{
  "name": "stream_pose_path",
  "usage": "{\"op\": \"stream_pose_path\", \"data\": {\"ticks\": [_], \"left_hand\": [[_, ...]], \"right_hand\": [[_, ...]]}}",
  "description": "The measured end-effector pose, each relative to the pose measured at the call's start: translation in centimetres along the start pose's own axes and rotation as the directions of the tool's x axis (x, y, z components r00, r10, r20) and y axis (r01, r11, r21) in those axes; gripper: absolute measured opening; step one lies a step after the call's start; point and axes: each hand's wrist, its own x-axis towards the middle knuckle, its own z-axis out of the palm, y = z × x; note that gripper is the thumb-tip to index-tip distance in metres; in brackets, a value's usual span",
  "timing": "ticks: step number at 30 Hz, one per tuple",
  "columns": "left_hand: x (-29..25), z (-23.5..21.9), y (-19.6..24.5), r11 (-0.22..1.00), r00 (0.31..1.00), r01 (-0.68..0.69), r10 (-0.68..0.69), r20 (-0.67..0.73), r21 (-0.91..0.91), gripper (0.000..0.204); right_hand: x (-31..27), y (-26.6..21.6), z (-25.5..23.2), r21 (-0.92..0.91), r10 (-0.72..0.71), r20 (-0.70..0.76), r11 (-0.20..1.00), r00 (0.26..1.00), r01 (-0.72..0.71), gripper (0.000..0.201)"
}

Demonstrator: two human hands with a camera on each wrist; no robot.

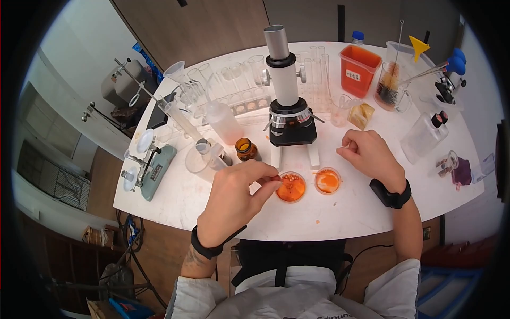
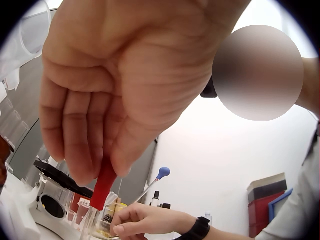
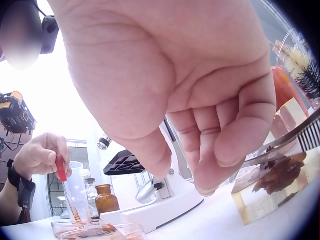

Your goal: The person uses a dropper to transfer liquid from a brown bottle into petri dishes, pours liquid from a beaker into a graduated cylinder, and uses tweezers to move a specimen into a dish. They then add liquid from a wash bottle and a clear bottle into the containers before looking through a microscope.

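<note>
My left hand (image 1: 231, 194) pinches the red bulb (image 2: 103, 186) of a glass dropper between thumb and fingers. In the right wrist view the dropper's glass tube (image 3: 71, 200) slants down, its lower end at a dish of orange material. From above, that hand is at the upper left edge of the left petri dish (image 1: 291, 187), which holds orange liquid and small round bits. A second petri dish (image 1: 328, 181), smeared orange, lies beside it. My right hand (image 1: 374, 159) hovers right of the dishes, fingers loosely bent, with nothing seen in its grasp.
Behind the dishes stands a microscope (image 1: 293, 114), with a brown bottle (image 1: 247, 150) to its left. Further left are a balance (image 1: 156, 173) and glassware. Beyond my right hand are an amber block (image 1: 361, 116), a red container (image 1: 357, 72) and a clear bottle (image 1: 422, 139).
</note>
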Motion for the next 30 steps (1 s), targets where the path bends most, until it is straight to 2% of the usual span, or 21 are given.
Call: {"op": "stream_pose_path", "data": {"ticks": [2,5,13,16,30], "left_hand": [[0.0,-0.5,0.3,0.999,0.998,0.052,-0.052,0.017,-0.01,0.013],[0.0,-1.6,0.5,0.998,0.998,0.056,-0.056,0.011,0.009,0.014],[1.1,-6.2,-0.7,0.997,0.962,0.066,-0.051,-0.27,0.049,0.014],[1.9,-7.3,-1.2,0.992,0.95,0.104,-0.079,-0.301,0.068,0.013],[3.1,-6.9,-3.1,0.979,0.95,0.141,-0.092,-0.3,0.147,0.007]], "right_hand": [[0.0,0.0,0.0,0.003,0.001,0.001,1.0,1.0,-0.001,0.025],[0.0,-0.1,-0.1,0.005,0.004,-0.001,1.0,1.0,-0.004,0.025],[-0.1,-0.2,-0.1,-0.003,0.013,-0.001,1.0,1.0,-0.013,0.025],[-0.1,-0.2,-0.1,-0.008,0.004,-0.005,1.0,1.0,-0.004,0.024],[0.0,-0.2,-0.1,-0.005,0.012,-0.003,1.0,1.0,-0.012,0.024]]}}
